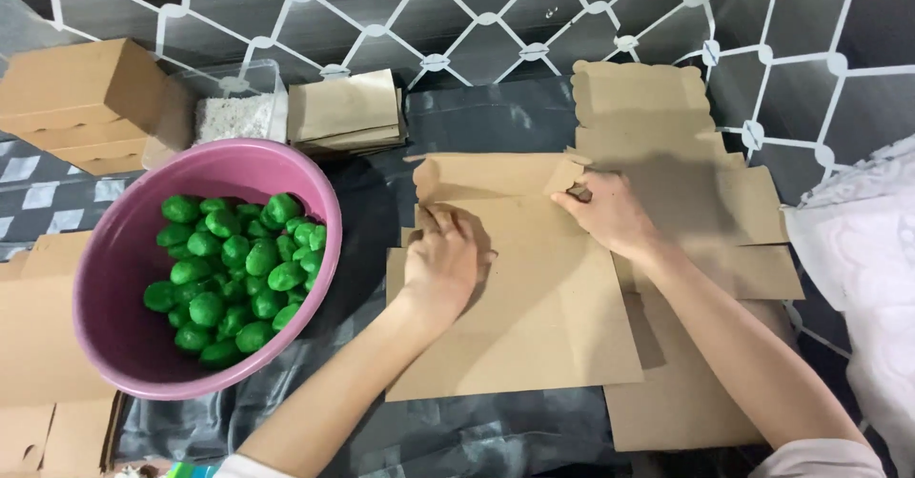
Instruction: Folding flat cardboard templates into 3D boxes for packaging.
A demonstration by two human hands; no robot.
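1. My left hand (pixel 440 261) presses palm-down on the flat brown die-cut cardboard box blank (pixel 534 297), fingers together and curled at the fold line near the blank's far-left edge. It pins the sheet; it is not clamped around anything.
2. My right hand (pixel 610 213) pinches a small cardboard flap (pixel 565 175) at the blank's far edge, thumb and fingertips closed on it and lifting it slightly.
3. The blank lies on the dark grey plastic sheet (pixel 477 430) that covers the work surface, at about the centre. More flat brown blanks (pixel 724 249) lie under and to the right of it, reaching the right edge of the sheet.
4. A round pink plastic basin (pixel 114 278) of small green balls (pixel 233 273) stands at the left edge, just beside the blank but apart from my left hand.
5. Along the far edge: a stack of folded brown cardboard pieces (pixel 345 111), a clear plastic tub (pixel 229 97) of white granules, and closed brown boxes (pixel 81 106) at the far-left corner.
6. Risk, as I judge it: the pinched flap is small and could tear or crease off-line if pulled before the left hand holds the fold firm.
7. Risk: the blank may slide on the slick plastic or drag the sheets beneath it.
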